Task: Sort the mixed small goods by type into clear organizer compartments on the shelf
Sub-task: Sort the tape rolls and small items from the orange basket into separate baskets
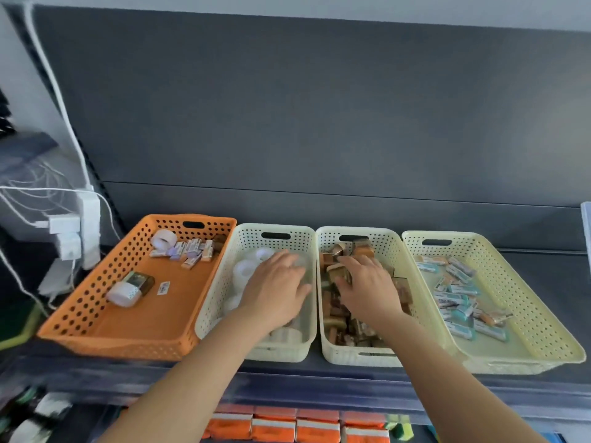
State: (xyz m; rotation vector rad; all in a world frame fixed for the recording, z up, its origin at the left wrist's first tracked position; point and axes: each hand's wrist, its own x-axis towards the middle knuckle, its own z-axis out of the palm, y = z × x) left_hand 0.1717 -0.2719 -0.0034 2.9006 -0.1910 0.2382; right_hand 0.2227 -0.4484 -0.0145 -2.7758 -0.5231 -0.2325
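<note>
Orange perforated plastic basket (80,302) at the left of the frame holds unsorted goods: 2 white tape rolls (163,238), small printed boxes (192,251) and a brown block (144,281). 3 cream perforated baskets (249,241) stand in a row to its right. The left hand (275,286) lies palm down, fingers stretched, over clear tape rolls (244,271) in the 1st. The right hand (367,282) rests among brown blocks (335,318) in the 2nd, fingers bent; whether it grips one I cannot tell. Teal-and-white packets (457,302) lie in the 3rd.

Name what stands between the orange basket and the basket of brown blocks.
In the head view, a cream basket of white tape rolls, with the left hand inside it.
</note>
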